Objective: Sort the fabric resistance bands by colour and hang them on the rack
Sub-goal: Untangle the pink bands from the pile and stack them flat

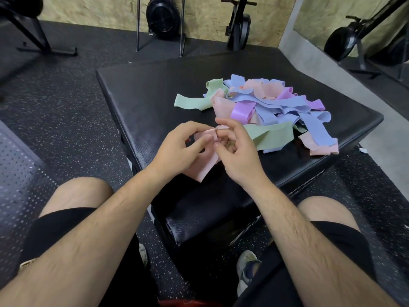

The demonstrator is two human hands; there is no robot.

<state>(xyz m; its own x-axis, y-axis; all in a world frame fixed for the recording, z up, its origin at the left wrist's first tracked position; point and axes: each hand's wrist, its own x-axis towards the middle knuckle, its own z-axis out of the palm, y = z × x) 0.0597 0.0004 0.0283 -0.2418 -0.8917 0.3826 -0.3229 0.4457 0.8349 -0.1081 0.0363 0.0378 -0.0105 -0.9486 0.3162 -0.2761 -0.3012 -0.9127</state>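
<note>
Head view, seated at the black padded tabletop (pixel 143 96), knees either side of its near corner.

Left hand (pixel 177 147): grip narrow, thumb and fingertips pinching the upper end of one pink band (pixel 204 168). Right hand (pixel 236 151): grip also narrow, thumb and forefinger pinching the same band just beside the left fingertips; the other fingers are loosely curled. The band hangs down between both hands, its lower end over the near part of the tabletop; whether it touches the surface, I cannot tell.

Pile of bands (pixel 265 103): on the tabletop at 1 o'clock from my hands, unsorted, colours mixed and overlapping.
- green band (pixel 272 134) on the pile's near edge, just beside my right hand
- second green band (pixel 190 101) trailing out at the pile's 9 o'clock
- purple band (pixel 241 110) near the middle
- blue bands (pixel 314 127) across the 3 o'clock side
- pink bands (pixel 318 147) at the pile's 4 o'clock, by the tabletop's edge

Speckled rubber floor (pixel 66 107) surrounds the tabletop. Exercise machines (pixel 163 16) stand against the wall at 12 o'clock.
</note>
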